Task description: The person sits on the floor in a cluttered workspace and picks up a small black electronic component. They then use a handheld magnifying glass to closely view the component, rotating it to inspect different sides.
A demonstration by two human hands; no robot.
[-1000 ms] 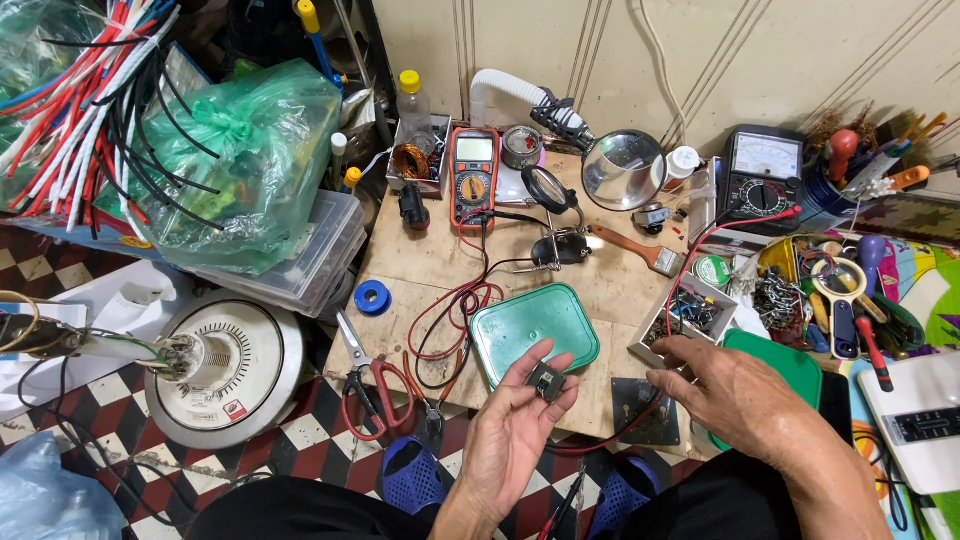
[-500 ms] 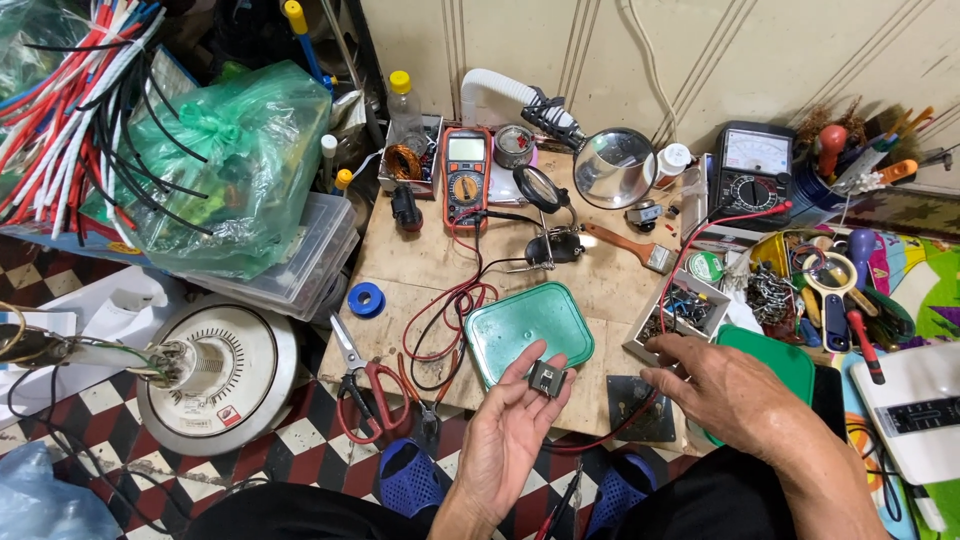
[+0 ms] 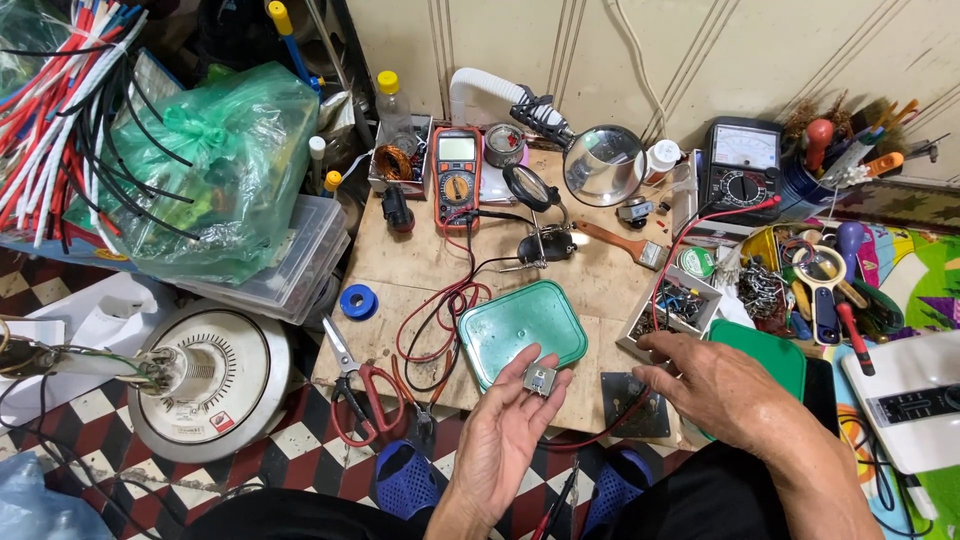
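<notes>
We see the left hand [image 3: 505, 440] palm up, fingers loosely curled, pinching a small boxy metal-and-grey part [image 3: 540, 379] between thumb and fingertips; it is squarish, so no long axis shows, and its flat face turns up toward us. Just beyond it lies a smooth green plastic lid [image 3: 520, 330] with rounded corners. The right hand [image 3: 715, 385] rests open, palm down, fingers spread over a dark square plate [image 3: 632, 405] on the worn wooden board [image 3: 420, 262].
</notes>
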